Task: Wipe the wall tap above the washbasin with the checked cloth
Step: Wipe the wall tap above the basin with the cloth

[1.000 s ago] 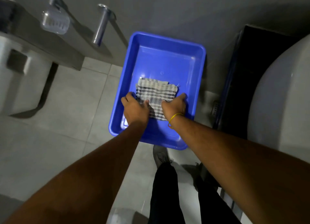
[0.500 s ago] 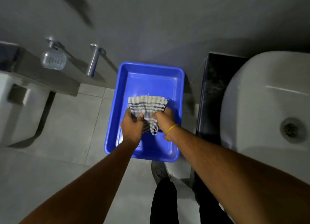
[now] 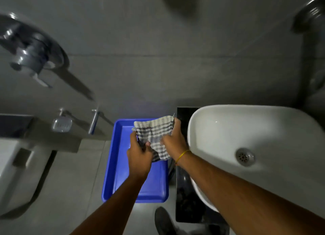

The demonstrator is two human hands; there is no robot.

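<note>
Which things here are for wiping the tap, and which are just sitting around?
For the job:
- checked cloth, held in the left hand and right hand
- wall tap, top right, blurry
- washbasin

Just sitting around:
- blue tray on the floor
- soap dish
- shoe

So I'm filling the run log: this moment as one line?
phase: cloth pickup | left hand and right hand: both gripping checked cloth | cloth: above blue tray | washbasin: untouched
</note>
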